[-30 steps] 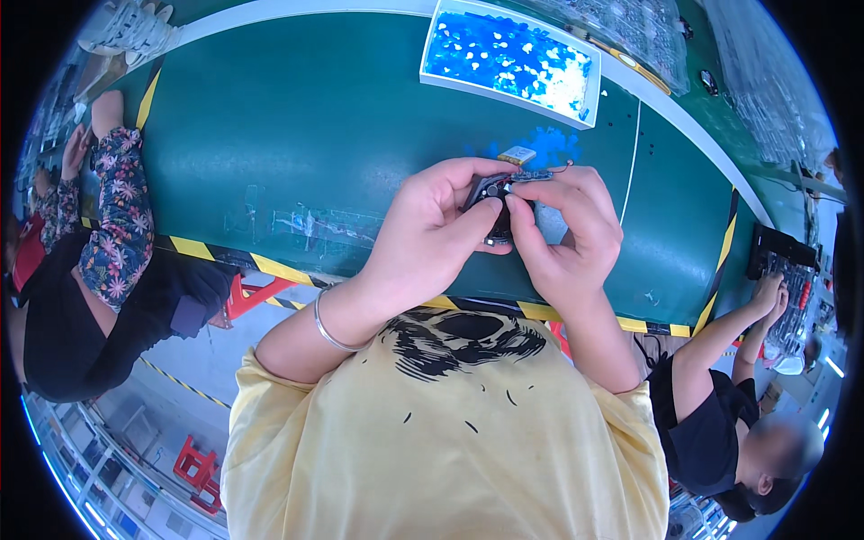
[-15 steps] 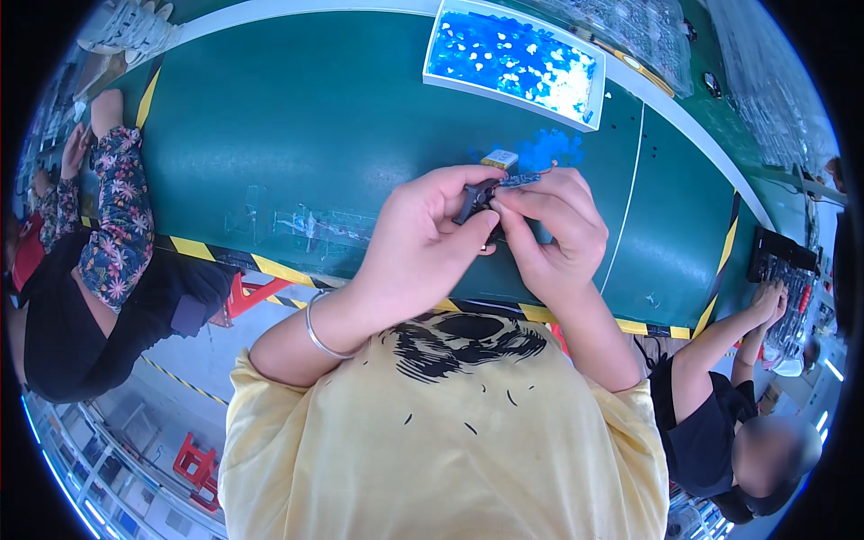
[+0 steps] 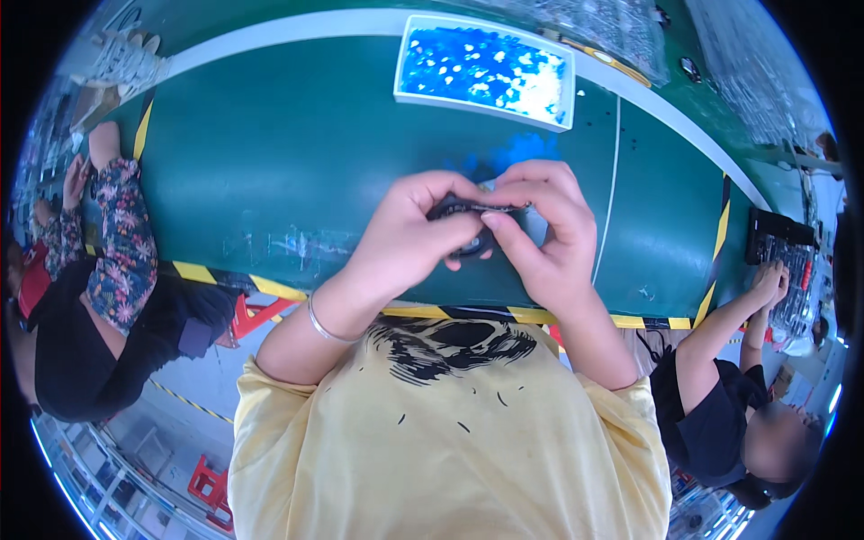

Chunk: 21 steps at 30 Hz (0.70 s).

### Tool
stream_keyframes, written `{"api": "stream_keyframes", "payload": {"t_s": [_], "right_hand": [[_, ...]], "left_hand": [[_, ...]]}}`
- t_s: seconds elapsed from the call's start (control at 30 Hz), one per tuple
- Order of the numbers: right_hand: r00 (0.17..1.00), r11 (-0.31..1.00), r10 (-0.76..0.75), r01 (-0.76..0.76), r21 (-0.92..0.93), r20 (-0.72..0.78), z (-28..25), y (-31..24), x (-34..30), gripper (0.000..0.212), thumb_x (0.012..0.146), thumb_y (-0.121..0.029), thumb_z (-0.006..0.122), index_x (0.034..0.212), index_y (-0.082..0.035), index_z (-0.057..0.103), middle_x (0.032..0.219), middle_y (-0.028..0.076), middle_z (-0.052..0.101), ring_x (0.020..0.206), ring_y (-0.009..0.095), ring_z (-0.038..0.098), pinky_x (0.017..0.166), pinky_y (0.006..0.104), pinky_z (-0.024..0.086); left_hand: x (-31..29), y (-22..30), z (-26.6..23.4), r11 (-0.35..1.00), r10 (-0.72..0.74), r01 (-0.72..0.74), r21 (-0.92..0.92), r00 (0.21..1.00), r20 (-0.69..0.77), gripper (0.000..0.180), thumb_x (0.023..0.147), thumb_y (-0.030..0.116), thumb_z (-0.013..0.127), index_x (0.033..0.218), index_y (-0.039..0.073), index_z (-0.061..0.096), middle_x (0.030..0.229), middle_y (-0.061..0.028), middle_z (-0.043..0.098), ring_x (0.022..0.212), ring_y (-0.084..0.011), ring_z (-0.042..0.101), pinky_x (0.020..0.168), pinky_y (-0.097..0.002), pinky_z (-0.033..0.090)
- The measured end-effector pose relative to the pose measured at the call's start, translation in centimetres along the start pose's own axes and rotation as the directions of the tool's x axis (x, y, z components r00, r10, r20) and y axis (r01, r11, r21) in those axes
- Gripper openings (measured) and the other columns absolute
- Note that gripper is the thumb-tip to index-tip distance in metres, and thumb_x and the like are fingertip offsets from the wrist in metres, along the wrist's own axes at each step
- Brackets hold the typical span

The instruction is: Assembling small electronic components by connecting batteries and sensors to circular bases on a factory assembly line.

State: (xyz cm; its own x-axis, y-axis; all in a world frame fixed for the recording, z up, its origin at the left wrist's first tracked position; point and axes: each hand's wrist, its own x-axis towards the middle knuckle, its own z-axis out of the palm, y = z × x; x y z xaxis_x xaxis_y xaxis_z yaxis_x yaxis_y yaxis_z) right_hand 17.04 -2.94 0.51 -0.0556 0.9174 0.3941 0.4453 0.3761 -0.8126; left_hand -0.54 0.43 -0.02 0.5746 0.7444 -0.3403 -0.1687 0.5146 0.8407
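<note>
My left hand is closed round a small black plastic part, thumb below and index finger along its top. My right hand meets it from the other side, thumb and fingers pinched on a thin small circuit board, now nearly edge-on. The board lies against or right beside the black part; my fingertips hide where they meet. Both hands are held together above the green table.
A white tray full of small blue and white pieces stands at the far side. Tiny dark bits lie right of it. Yellow-and-black tape edges the table. One person sits at the left, another works at the right.
The black part and circuit board have been turned, the board going from face-up to nearly edge-on. My fingers have closed in on them. The silver-and-yellow block behind is now mostly covered.
</note>
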Motion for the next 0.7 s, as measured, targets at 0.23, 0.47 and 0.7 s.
{"api": "stream_keyframes", "payload": {"t_s": [0.23, 0.47, 0.7], "right_hand": [[0.942, 0.943, 0.331, -0.332, 0.019, 0.050, -11.3, 2.6, -3.2, 0.009, 0.075, -0.004, 0.069, 0.083, -0.004, 0.067, 0.107, 0.010, 0.064, 0.105, 0.023, 0.057, 0.094, 0.0360, 0.042], [0.862, 0.373, 0.196, -0.506, -0.778, -0.467, -20.7, 7.0, -5.8, 0.034, 0.080, -0.012, 0.068, 0.113, -0.004, 0.065, 0.116, 0.016, 0.062, 0.108, 0.034, 0.056, 0.092, 0.0398, 0.044], [0.999, 0.731, 0.020, -0.032, -0.682, -0.025, -11.1, 8.6, 5.7, 0.013, 0.076, -0.006, 0.068, 0.089, -0.006, 0.070, 0.090, 0.009, 0.066, 0.087, 0.029, 0.062, 0.078, 0.0388, 0.052]], "left_hand": [[-1.2, 1.1, 1.4, 0.703, 0.194, -0.247, 0.667, 0.969, 0.155, 0.045, 0.084, 0.013, 0.071, 0.125, 0.004, 0.055, 0.107, -0.0142, 0.068, 0.086, -0.0192, 0.068, 0.069, -0.0285, 0.053], [0.7, 3.1, -2.0, 0.645, 0.332, -0.183, 0.742, 0.942, -0.055, 0.026, 0.082, 0.007, 0.069, 0.108, 0.004, 0.067, 0.098, -0.0107, 0.070, 0.079, -0.0182, 0.067, 0.066, -0.0281, 0.053], [4.8, 4.1, -0.9, 0.352, 0.431, -0.255, 0.900, 0.898, 0.086, 0.022, 0.082, 0.009, 0.069, 0.103, 0.004, 0.068, 0.092, -0.0122, 0.070, 0.077, -0.0205, 0.067, 0.064, -0.0296, 0.052]]}}
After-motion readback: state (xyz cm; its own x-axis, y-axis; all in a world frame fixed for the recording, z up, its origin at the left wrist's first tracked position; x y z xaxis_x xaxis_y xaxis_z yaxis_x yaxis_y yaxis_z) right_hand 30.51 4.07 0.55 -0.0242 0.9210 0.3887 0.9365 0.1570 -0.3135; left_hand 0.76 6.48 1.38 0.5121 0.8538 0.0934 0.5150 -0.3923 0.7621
